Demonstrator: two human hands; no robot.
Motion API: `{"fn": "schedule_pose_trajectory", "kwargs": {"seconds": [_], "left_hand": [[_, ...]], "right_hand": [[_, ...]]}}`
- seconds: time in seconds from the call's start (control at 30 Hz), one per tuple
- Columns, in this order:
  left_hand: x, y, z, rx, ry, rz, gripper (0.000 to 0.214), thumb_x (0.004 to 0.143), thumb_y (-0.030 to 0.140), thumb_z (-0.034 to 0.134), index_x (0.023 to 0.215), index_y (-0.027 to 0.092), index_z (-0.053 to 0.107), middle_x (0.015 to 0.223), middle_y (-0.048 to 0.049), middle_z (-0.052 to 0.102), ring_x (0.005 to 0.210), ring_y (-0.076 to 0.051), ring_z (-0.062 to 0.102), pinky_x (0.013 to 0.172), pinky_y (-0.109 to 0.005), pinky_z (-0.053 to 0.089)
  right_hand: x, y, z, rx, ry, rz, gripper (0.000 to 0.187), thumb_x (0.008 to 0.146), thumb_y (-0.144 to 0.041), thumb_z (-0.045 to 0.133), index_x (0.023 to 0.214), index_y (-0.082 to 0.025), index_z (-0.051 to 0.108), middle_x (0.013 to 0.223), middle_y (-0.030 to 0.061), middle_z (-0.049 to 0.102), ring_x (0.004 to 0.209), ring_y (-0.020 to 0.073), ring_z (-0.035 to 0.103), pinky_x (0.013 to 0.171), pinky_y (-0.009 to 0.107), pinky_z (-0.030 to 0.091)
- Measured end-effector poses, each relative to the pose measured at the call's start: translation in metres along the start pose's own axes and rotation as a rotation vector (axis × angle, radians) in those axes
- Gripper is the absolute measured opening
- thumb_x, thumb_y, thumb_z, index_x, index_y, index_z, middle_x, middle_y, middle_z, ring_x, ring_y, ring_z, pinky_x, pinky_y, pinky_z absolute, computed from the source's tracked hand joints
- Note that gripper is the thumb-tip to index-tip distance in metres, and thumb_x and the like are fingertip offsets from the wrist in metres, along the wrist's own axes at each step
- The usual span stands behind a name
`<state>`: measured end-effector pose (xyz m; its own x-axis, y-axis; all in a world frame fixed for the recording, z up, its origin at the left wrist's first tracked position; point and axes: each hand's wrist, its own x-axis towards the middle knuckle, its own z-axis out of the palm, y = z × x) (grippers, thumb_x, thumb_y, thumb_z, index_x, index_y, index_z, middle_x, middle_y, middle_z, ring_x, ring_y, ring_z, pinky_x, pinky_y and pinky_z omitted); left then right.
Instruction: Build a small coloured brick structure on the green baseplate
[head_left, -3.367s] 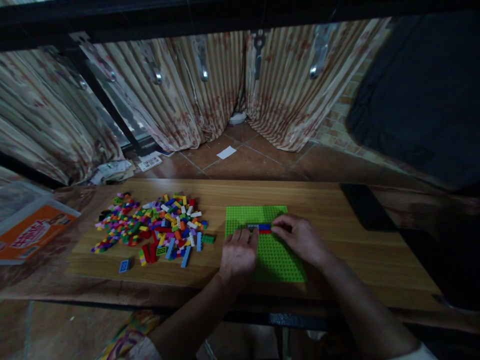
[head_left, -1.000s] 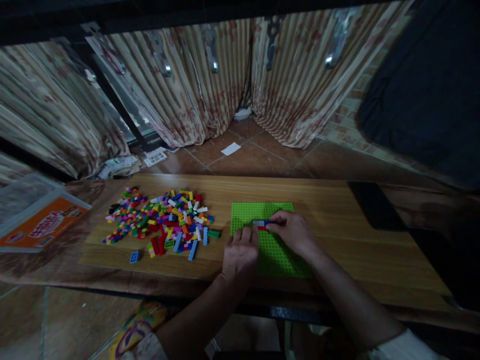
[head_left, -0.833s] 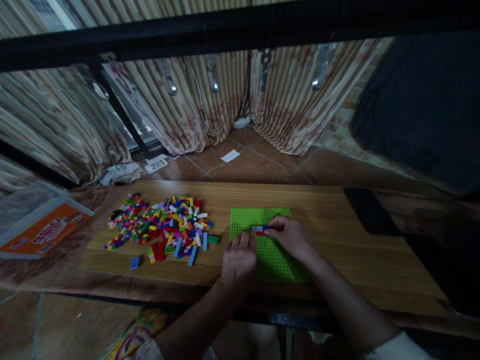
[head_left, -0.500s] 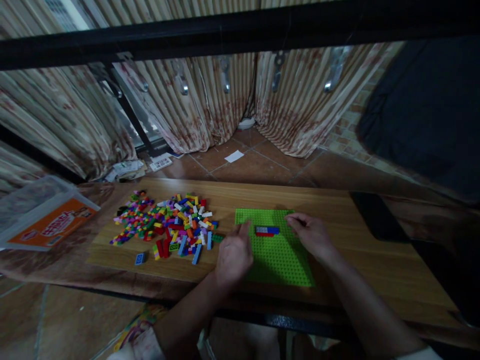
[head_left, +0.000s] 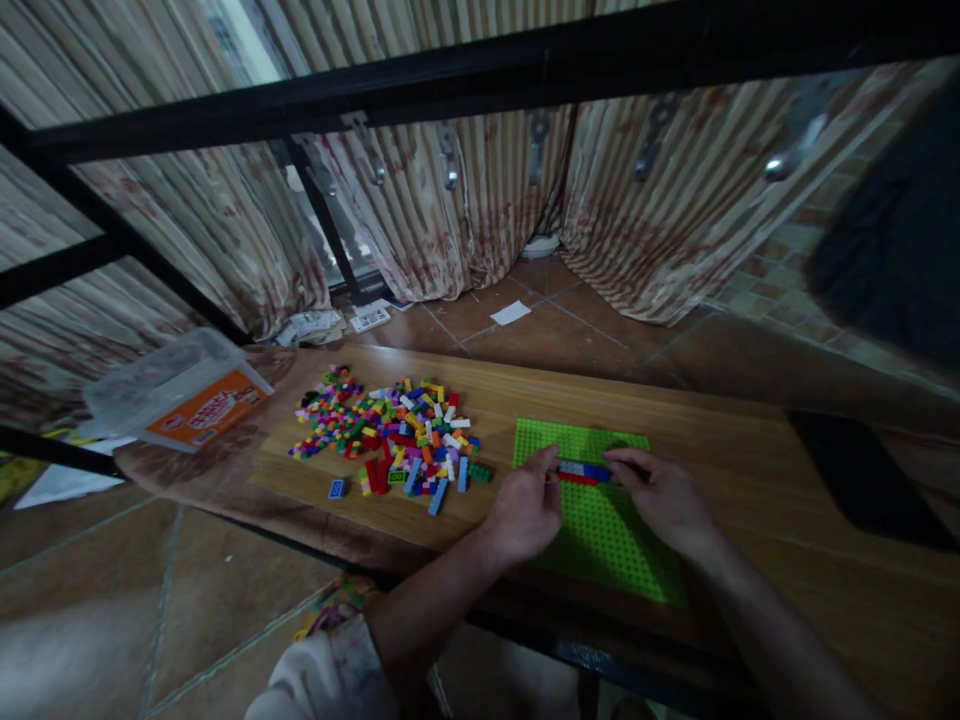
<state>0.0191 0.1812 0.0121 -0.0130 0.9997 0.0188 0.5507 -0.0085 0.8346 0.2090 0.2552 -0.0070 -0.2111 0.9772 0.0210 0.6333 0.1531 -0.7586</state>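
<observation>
Dozens of coloured bricks (head_left: 416, 430) are heaped on the tabletop (head_left: 735, 450) to the left of the green baseplate (head_left: 600, 540); one blue brick (head_left: 337, 489) is set apart from the heap, farther left of the baseplate; farther left still, a clear plastic tub (head_left: 187, 380) with an orange label is stood on a brown cloth (head_left: 202, 490); to the right of the baseplate, a flat black slab (head_left: 862, 475) is laid; beyond the baseplate, a white sheet (head_left: 511, 313) is seen on the floor (head_left: 562, 320), and curtains (head_left: 487, 220) are hung behind it, crossed in view by a black bar (head_left: 450, 85); the baseplate's left and right edges are partly covered by the hands.

Over the baseplate's far half, a short strip of bricks (head_left: 583, 471) is placed between the two hands; its left end is met by the fingers of the left hand (head_left: 525, 510), its right end by those of the right hand (head_left: 671, 500); on each, thumb and forefinger are brought close together, but whether the ends are pinched or merely touched cannot be told.

The strip is straight and narrow, grey and blue above, with red showing along the near side; the baseplate is covered in rows of small studs; the tabletop is wood-grained, the curtains striped and pleated, the floor tiled.
</observation>
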Motion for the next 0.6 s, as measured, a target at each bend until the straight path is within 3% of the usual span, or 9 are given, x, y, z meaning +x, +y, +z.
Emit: {"fn": "schedule_pose_trajectory", "kwargs": {"seconds": [0.13,0.27,0.37,0.5,0.6], "left_hand": [[-0.002,0.005,0.002,-0.003,0.014,-0.001,0.045,0.088,0.017,0.044,0.132,0.015,0.050,0.116,-0.0099,0.068,0.100,-0.019,0.066,0.091,-0.031,0.053],[-0.001,0.009,-0.012,0.010,0.092,0.003,0.042,0.087,0.016,0.045,0.127,0.016,0.055,0.117,-0.0100,0.068,0.100,-0.019,0.066,0.089,-0.032,0.054],[0.007,0.008,-0.039,-0.024,0.261,0.019,0.037,0.085,0.015,0.047,0.120,0.016,0.060,0.112,-0.0094,0.070,0.096,-0.019,0.066,0.088,-0.032,0.052],[0.023,-0.004,-0.083,-0.317,0.587,-0.032,0.030,0.081,0.017,0.053,0.109,0.012,0.064,0.097,-0.0090,0.071,0.085,-0.016,0.066,0.077,-0.027,0.052],[0.030,-0.013,-0.108,-0.522,0.681,-0.095,0.030,0.077,0.021,0.059,0.104,0.010,0.065,0.086,-0.0064,0.070,0.074,-0.014,0.064,0.069,-0.025,0.050]], "right_hand": [[0.001,0.005,0.000,-0.057,0.000,0.005,0.028,0.081,-0.040,0.052,0.091,-0.023,0.072,0.067,0.0027,0.071,0.058,0.0208,0.065,0.054,0.032,0.047],[-0.006,-0.013,0.000,-0.107,0.146,-0.064,0.029,0.084,-0.041,0.051,0.095,-0.022,0.070,0.078,0.0055,0.072,0.066,0.0221,0.066,0.061,0.034,0.050],[-0.018,-0.038,0.007,-0.072,0.186,-0.261,0.026,0.088,-0.038,0.048,0.095,-0.021,0.068,0.096,0.0074,0.070,0.085,0.0219,0.066,0.077,0.034,0.050],[-0.035,-0.068,0.038,-0.034,-0.016,-0.411,0.021,0.092,-0.031,0.047,0.098,-0.024,0.065,0.094,0.0048,0.069,0.088,0.0194,0.065,0.079,0.032,0.050],[-0.041,-0.084,0.069,-0.054,-0.088,-0.469,0.022,0.092,-0.025,0.045,0.105,-0.024,0.063,0.099,0.0060,0.067,0.094,0.0212,0.063,0.085,0.036,0.050]]}}
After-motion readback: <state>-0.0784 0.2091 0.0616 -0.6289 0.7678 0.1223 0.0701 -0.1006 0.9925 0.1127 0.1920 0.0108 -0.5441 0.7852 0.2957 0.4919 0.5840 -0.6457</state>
